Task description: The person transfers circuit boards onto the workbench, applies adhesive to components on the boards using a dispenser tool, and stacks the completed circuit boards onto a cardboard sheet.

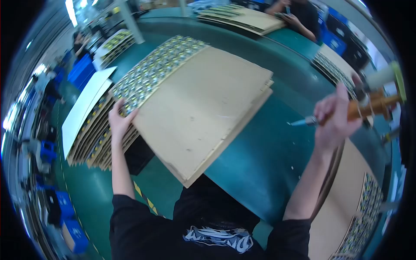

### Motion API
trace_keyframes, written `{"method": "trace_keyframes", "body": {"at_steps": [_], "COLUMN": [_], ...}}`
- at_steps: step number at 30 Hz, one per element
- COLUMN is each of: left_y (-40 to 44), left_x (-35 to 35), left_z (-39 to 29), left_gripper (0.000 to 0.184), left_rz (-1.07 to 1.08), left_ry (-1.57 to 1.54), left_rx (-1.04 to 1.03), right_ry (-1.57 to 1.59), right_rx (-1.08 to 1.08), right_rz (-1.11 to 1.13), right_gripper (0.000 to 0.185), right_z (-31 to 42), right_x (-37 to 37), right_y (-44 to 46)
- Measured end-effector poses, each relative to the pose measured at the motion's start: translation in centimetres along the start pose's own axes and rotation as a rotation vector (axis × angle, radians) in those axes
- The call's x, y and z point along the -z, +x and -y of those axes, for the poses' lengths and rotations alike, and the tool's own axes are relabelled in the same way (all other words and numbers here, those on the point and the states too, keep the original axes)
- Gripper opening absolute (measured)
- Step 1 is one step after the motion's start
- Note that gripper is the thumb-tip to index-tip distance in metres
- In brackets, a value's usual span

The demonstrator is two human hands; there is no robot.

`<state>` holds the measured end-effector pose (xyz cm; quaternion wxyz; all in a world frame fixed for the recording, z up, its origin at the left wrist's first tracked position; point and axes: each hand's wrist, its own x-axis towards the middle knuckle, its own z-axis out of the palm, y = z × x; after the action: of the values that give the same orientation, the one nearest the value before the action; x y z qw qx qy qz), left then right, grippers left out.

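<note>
A tan cardboard sheet (203, 99) lies tilted on a stack of similar sheets in front of me. Tight rows of small green-and-silver parts (158, 67) cover its far left strip. My left hand (122, 119) grips the sheet's left edge, thumb on top beside the parts. On the right, raised above the table, my right hand (336, 119) is closed round an orange glue dispenser (366, 106). Its pale blue tapered nozzle (301, 122) points left, apart from the sheet. Some of the fingers are hidden behind the dispenser.
A green table (260, 160) spans the middle. More stacked part-laden sheets (93, 125) stand at left, and another cardboard sheet (342, 203) with parts lies at right. Across the table sits a co-worker (301, 19) beside further sheets (242, 19). Blue bins (82, 71) stand farther left.
</note>
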<state>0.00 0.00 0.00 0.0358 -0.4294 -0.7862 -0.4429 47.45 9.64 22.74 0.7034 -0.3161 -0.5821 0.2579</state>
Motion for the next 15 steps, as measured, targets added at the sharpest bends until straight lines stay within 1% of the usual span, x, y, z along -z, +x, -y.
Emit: {"method": "trace_keyframes", "body": {"at_steps": [1, 2, 3, 4, 5, 6, 7, 8, 10, 12, 13, 15], "left_y": [1.4, 2.2, 5.3, 6.7, 6.4, 5.3, 6.4, 7.4, 7.4, 5.9, 4.9, 3.3], "left_x": [-1.2, -0.6, 3.4, 3.6, 4.2, 4.5, 4.2, 4.0, 3.9, 3.2, 1.9, 0.3], "left_z": [-0.4, 0.7, -1.2, -1.6, -1.4, -3.5, -2.7, -2.0, -6.3, -12.1, -14.4, -18.9], "left_gripper": [0.068, 0.069, 0.07, 0.072, 0.074, 0.077, 0.075, 0.069, 0.061, 0.052, 0.052, 0.05], "left_rz": [0.043, 0.031, 0.03, -0.049, -0.028, -0.015, -0.064, -0.055, -0.072, 0.072, 0.099, 0.3], "left_ry": [-0.02, -0.052, 0.036, 0.138, 0.187, 0.27, 0.299, 0.161, 0.114, -0.079, -0.129, -0.153], "left_rx": [-0.039, -0.073, -0.205, -0.31, -0.348, -0.354, -0.459, -0.449, -0.487, -0.516, -0.537, -0.654], "right_ry": [0.02, 0.028, 0.12, 0.078, 0.001, -0.079, 0.047, -0.17, -0.049, 0.089, 0.051, 0.005], "right_rx": [0.056, 0.113, 0.109, 0.137, 0.146, 0.176, 0.133, 0.518, 0.471, 0.423, 0.413, 0.409], "right_rz": [-0.006, -0.016, -0.139, -0.216, -0.222, -0.222, -0.219, -0.256, -0.309, -0.309, -0.297, -0.306], "right_gripper": [0.012, 0.01, 0.01, 0.01, 0.013, 0.025, 0.031, 0.039, 0.029, 0.037, 0.04, 0.044], "right_z": [-0.1, -0.1, -2.5, -3.3, -4.0, -4.2, -3.7, -4.5, -3.9, -4.1, -4.2, -4.3], "right_x": [-1.3, -2.6, -1.4, -1.7, -1.6, -1.6, -2.2, -2.1, -2.6, -2.8, -2.7, -2.1], "right_y": [-0.5, -1.2, -2.8, -2.6, -2.8, -2.8, -2.7, -1.7, -1.7, -1.5, -1.5, -1.6]}}
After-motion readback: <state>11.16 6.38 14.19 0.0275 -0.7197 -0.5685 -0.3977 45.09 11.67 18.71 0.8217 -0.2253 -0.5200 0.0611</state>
